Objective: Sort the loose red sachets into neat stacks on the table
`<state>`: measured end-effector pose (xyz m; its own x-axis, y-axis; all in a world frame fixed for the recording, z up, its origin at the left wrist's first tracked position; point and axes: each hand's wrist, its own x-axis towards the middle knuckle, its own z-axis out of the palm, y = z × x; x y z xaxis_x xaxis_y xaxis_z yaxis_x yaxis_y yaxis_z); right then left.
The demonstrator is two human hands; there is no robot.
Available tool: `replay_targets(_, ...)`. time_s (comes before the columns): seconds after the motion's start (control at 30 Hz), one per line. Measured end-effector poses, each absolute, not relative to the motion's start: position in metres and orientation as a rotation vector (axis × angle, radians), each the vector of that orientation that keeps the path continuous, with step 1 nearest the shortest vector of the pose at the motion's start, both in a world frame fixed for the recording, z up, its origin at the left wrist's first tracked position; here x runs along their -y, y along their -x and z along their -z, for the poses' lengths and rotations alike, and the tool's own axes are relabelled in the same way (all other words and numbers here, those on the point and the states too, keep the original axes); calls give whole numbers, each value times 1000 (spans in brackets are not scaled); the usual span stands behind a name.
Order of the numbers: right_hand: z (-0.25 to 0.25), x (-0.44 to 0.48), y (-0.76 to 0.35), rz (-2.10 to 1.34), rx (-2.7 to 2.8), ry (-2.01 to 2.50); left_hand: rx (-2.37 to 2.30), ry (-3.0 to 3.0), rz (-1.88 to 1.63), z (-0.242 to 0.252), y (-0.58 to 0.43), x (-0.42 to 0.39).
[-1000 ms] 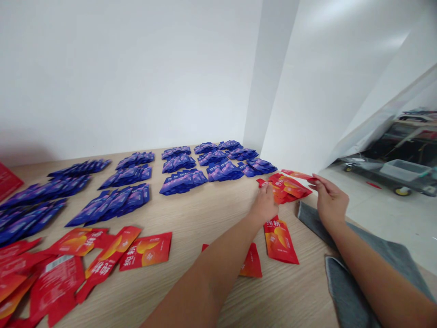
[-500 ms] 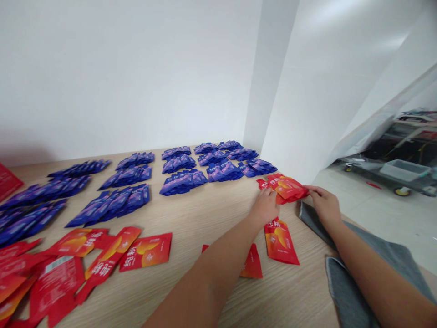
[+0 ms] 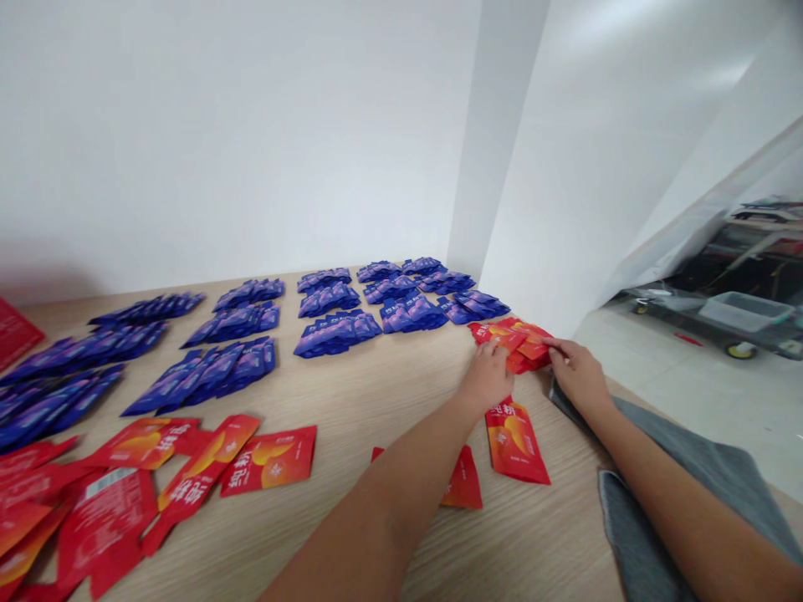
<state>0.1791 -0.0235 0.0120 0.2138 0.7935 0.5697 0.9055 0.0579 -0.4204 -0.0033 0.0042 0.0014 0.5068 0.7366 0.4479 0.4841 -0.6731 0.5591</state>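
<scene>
from my end: left forearm [image 3: 389, 493] covers most of one flat red-and-orange printed pouch [image 3: 465, 485] on the pale wood-grain table [image 3: 351, 401]. left hand [image 3: 488, 374] blocks the near-left side of the low stack of red-and-orange foil pouches [image 3: 518, 341], so i can't count layers. right forearm [image 3: 677, 497] crosses the grey fabric cloth [image 3: 633, 535]; cloth runs off the near edge. loose heap of red-and-orange pouches [image 3: 106, 518] at near left is cut off too, as is a plain red panel [image 3: 17, 334] at far left. background far right is blurry, can't identify the clutter.

pose: both arms reach from the near side toward the stack, at the table's right side. left fingers bent, palm down, tips on the stack's near-left side; can't tell if they grip. right hand [image 3: 580, 376] comes in from the right, thumb and index at the stack's right end; pinch or just contact, can't tell. lone red-and-orange pouch [image 3: 518, 443] lies just nearer than the left hand.

containers: translucent plastic bin [image 3: 746, 311] sits on a dark flatbed cart [image 3: 683, 313] at far right; can't read contents. blue-purple pouches [image 3: 335, 333] lie in overlapping bunches across the far side.
</scene>
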Motion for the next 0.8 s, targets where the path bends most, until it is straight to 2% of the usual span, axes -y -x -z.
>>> replay_targets(0.2,-16,19,-173,431,1727,1626,-1030,-2346,-976,-4,3,-3)
replay_targets(0.37,-47,-7,-153,412,1808,1946,-1038,-2358,-961,-6,3,-3)
replay_targets(0.57,-71,-41,-133,121,1987,2413,-1046,-2337,-896,-7,5,-2)
replay_targets(0.8,-85,-46,-132,-416,1630,2304,-1154,-2317,-871,-9,3,0)
